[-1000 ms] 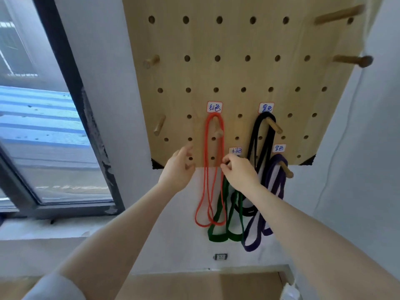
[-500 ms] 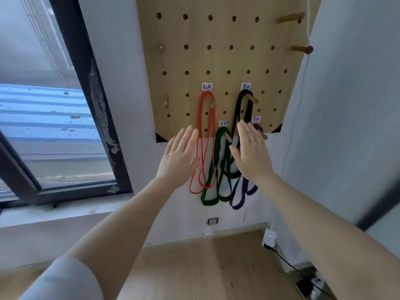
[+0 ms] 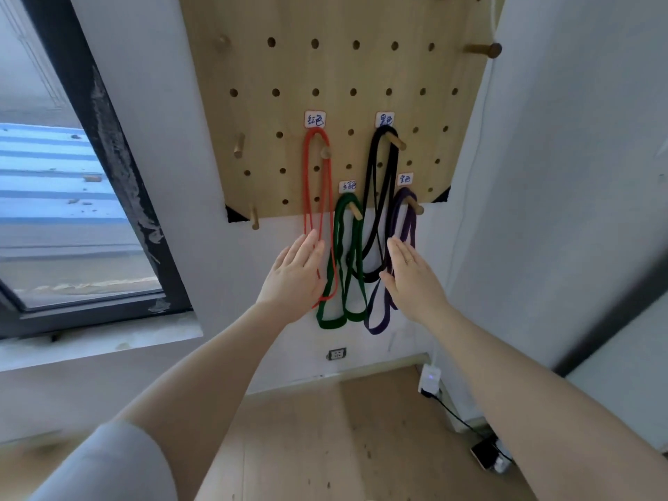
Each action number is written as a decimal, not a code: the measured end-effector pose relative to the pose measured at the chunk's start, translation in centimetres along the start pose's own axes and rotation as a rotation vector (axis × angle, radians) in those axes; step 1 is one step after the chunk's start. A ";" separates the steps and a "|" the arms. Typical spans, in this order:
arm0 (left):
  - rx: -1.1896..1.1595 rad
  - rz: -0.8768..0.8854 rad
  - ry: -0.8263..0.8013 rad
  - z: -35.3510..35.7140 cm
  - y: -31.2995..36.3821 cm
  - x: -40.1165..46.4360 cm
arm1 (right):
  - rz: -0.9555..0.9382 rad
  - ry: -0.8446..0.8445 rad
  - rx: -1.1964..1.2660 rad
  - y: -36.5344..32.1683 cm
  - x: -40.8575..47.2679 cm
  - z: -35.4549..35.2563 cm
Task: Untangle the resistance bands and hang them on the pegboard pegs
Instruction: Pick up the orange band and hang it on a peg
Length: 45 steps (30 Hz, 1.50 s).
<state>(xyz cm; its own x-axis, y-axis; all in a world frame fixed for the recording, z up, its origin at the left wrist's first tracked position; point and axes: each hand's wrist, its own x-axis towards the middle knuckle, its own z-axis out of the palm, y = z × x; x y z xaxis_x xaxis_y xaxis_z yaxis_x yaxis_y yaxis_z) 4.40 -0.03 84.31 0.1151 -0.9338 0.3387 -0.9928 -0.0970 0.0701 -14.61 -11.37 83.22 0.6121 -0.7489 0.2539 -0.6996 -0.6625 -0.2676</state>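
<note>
While four resistance bands hang from pegs on the wooden pegboard (image 3: pixel 289 85) in the upper centre of the frame, both hands are raised flat in front of their lower loops. The left hand (image 3: pixel 294 278), fingers straight, holds nothing and covers the lower part of the red band (image 3: pixel 307 175). The right hand (image 3: pixel 412 280), also flat and empty, overlaps the purple band (image 3: pixel 406 218). Between the hands hang the green band (image 3: pixel 338 244) and the black band (image 3: pixel 372 175). A window (image 3: pixel 65 211) occupies the left of the frame.
</note>
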 end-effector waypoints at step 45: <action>-0.071 -0.377 -0.181 27.9 -2.0 18.6 | 0.214 -0.263 0.330 12.0 21.4 23.0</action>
<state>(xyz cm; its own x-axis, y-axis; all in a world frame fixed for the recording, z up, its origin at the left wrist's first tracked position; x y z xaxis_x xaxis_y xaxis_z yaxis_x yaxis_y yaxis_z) 7.65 -26.82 64.29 0.4564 -0.8833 0.1074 -0.8767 -0.4258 0.2239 -1.49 -35.66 64.08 0.5693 -0.8189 -0.0724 -0.6918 -0.4296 -0.5804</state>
